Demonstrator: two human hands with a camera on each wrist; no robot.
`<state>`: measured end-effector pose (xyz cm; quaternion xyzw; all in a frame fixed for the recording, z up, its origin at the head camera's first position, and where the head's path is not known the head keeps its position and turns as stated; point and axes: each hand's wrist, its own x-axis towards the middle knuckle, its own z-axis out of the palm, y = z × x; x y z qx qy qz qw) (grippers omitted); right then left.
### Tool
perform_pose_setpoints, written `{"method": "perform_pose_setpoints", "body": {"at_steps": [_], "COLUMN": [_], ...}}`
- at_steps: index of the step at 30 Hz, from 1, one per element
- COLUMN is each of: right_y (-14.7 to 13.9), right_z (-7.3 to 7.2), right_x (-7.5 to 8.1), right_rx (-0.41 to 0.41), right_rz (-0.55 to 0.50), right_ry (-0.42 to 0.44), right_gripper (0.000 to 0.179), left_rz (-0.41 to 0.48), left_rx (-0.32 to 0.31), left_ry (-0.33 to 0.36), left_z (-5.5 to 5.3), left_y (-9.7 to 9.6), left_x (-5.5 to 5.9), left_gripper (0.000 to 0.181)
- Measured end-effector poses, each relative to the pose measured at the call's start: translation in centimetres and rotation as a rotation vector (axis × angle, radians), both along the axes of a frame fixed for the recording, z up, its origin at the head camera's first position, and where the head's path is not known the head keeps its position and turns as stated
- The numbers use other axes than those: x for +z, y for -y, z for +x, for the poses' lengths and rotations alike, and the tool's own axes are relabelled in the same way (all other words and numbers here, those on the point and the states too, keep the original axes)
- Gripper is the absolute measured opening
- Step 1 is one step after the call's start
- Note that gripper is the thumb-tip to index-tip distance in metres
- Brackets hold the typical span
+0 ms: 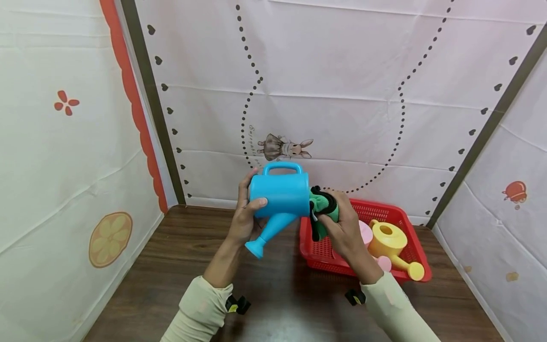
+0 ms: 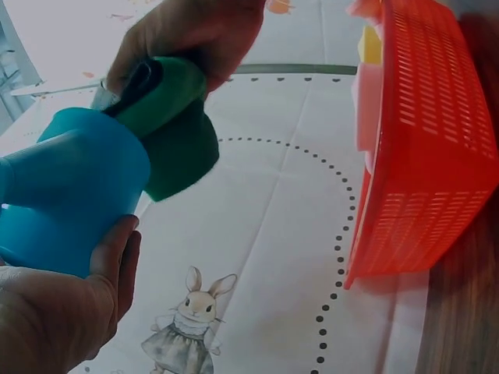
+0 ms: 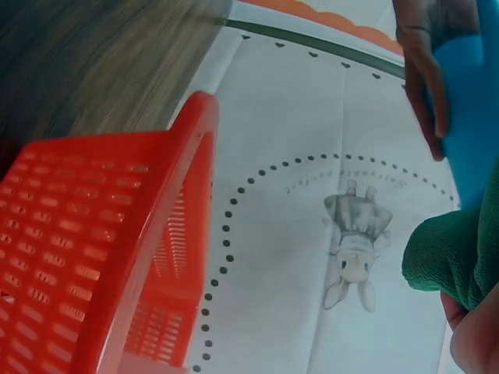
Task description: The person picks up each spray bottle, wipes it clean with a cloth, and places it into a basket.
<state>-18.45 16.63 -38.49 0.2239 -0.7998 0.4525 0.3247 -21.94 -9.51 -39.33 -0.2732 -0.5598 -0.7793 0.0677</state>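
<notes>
A blue toy watering can [image 1: 279, 192] is held up above the table, tipped on its side with its spout slanting down to the left. My left hand [image 1: 245, 216] grips it from the left, thumb across the body and fingers behind. In my right hand [image 1: 344, 228] is a bunched green cloth [image 1: 320, 209] with black edging, pressed against the right end of the can. The left wrist view shows the cloth [image 2: 168, 125] folded over at the can's end [image 2: 86, 179]. Part of the cloth is hidden by the right hand's fingers.
A red plastic basket [image 1: 305, 247] stands on the brown wooden table [image 1: 183, 266] at the right, partly behind my right forearm. Inside lie a yellow watering can [image 1: 386, 240] and a pink one [image 1: 365, 232]. White printed sheets [image 1: 333, 61] wall in the table at the back and both sides.
</notes>
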Motion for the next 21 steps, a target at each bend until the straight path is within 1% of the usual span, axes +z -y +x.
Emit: {"method": "perform_pose_setpoints", "body": {"at_steps": [4,7,11,13,15,16,19,21], "right_y": [0.2,0.2,0.2,0.3,0.3,0.3,0.2,0.1], "right_z": [0.6,0.9,1.1,1.1,0.9,0.9,0.6,0.5], "right_x": [0.3,0.8,1.5,1.8,2.2,2.4,3.0,3.4], "right_rx": [0.029,0.057,0.086,0.087,0.076,0.069,0.052,0.043], "right_rz": [0.008,0.002,0.001,-0.002,-0.010,-0.017,-0.046,-0.062], "right_ry": [-0.069,-0.114,-0.157,-0.170,-0.175,-0.172,-0.159,-0.145], "right_gripper": [0.048,0.049,0.048,0.048,0.047,0.047,0.046,0.047], "left_rz": [0.001,-0.025,-0.070,-0.078,-0.071,-0.063,-0.029,-0.019], "left_rx": [-0.001,0.010,0.020,0.009,-0.025,-0.053,-0.168,-0.231], "left_ry": [0.015,0.021,-0.004,-0.017,-0.014,-0.010,0.008,0.016], "left_z": [-0.1,-0.1,-0.2,-0.2,-0.1,0.0,0.3,0.4], "left_y": [0.0,0.0,0.1,0.2,0.4,0.5,0.8,1.0], "left_x": [-0.1,-0.1,-0.5,-0.8,-0.8,-0.8,-0.7,-0.6], "left_gripper": [0.079,0.076,0.077,0.079,0.084,0.086,0.091,0.095]}}
